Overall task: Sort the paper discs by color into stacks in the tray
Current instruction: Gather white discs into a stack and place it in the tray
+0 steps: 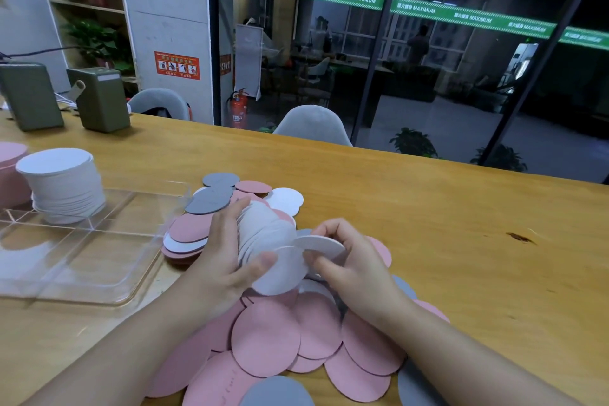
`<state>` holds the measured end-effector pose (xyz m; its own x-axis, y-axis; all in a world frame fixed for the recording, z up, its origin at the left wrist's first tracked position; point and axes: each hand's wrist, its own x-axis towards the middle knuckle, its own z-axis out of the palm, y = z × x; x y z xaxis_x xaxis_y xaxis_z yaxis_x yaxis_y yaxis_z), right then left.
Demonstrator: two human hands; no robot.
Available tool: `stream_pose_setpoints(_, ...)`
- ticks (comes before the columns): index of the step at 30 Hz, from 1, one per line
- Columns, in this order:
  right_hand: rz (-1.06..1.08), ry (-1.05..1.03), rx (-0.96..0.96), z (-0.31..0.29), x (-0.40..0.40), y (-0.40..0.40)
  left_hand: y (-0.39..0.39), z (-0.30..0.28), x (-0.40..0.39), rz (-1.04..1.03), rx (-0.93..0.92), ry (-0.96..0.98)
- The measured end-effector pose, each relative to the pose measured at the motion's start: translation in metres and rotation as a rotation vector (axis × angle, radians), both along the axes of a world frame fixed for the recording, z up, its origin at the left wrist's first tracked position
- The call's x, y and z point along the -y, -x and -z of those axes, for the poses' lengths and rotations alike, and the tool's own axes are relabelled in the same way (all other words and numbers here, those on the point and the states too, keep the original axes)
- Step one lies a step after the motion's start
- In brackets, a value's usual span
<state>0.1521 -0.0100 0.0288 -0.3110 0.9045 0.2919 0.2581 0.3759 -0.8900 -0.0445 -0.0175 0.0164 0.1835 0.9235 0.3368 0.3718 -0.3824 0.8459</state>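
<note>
A white disc (321,245) is pinched by the right hand (357,269) beside the white bundle (268,249) gripped in the left hand (219,262), with the tray (82,293) lying at nine o'clock, nearer the left hand.

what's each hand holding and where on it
Left hand grips a bunch of white discs by their edges; right hand pinches one white disc at its rim.
</note>
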Motion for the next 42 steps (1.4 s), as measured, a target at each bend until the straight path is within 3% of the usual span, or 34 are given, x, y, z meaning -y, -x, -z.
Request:
stream_pose_setpoints(3,-0.041,-0.036,0.04,0.004,-0.003,0.012,0.002,0.002,-0.002,-0.011,-0.088,-0.022)
stream_pose_setpoints(8,0.029,-0.284,0.206,0.015,-0.006,0.032,0.001,0.006,-0.003,-0.032,-0.14,-0.057)
stream_pose_setpoints(12,-0.069,-0.267,0.247,0.016,-0.006,0.039,-0.001,0.006,0.001,-0.021,-0.061,-0.026)
stream_pose_setpoints(15,-0.001,-0.244,0.266,0.014,-0.014,0.025,-0.001,0.005,0.002,-0.055,0.026,0.011)
stream_pose_setpoints(18,0.178,-0.301,0.513,0.016,-0.027,0.005,0.002,-0.001,0.005,-0.101,0.109,0.001)
stream_pose_setpoints(21,0.229,-0.155,0.79,0.013,-0.031,-0.009,0.007,-0.005,0.004,-0.143,0.189,0.002)
stream_pose_setpoints(23,0.205,-0.091,0.867,0.011,-0.03,-0.014,0.01,-0.006,0.002,-0.16,0.211,0.025)
stream_pose_setpoints(26,0.204,-0.083,0.834,0.007,-0.027,-0.017,0.013,-0.005,0.001,-0.178,0.22,0.052)
stream_pose_setpoints(32,0.259,-0.152,0.533,0.004,-0.03,-0.019,0.015,-0.004,-0.001,-0.183,0.234,0.077)
stream_pose_setpoints(42,0.351,-0.039,0.367,-0.002,-0.036,-0.033,0.017,-0.003,-0.003,-0.194,0.188,0.077)
